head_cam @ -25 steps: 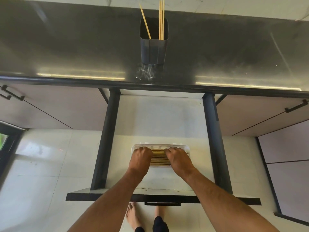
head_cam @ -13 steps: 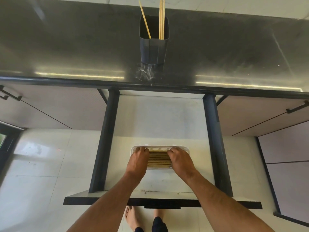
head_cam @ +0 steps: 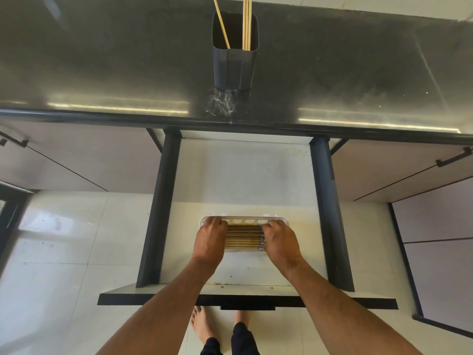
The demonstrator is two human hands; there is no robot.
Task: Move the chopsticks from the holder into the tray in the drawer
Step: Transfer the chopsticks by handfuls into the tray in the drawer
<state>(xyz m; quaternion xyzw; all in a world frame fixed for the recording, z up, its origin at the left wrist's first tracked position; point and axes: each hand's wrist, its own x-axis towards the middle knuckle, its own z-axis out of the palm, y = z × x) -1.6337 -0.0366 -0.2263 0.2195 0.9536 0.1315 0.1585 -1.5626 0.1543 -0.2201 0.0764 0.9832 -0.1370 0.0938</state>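
Note:
A dark square holder (head_cam: pixel 234 67) stands on the black counter near its front edge. Three pale chopsticks (head_cam: pixel 246 26) stick up out of it, one leaning left. Below, the drawer (head_cam: pixel 245 180) is pulled out. A white tray (head_cam: pixel 244 220) lies in it with several chopsticks (head_cam: pixel 243 238) side by side, left to right. My left hand (head_cam: pixel 210 239) rests over the tray's left end and my right hand (head_cam: pixel 280 240) over its right end. The fingers curl down onto the chopstick ends; both tray ends are hidden under them.
Dark rails (head_cam: pixel 158 213) run along both sides of the drawer, and its front panel (head_cam: pixel 245 301) lies nearest me. Closed cabinet fronts with black handles (head_cam: pixel 453 158) flank it. My bare feet (head_cam: pixel 202 326) stand on the pale tiled floor below.
Both hands have moved slightly apart toward the tray's ends, so more of the chopsticks lying in the tray shows between them. The holder has not moved.

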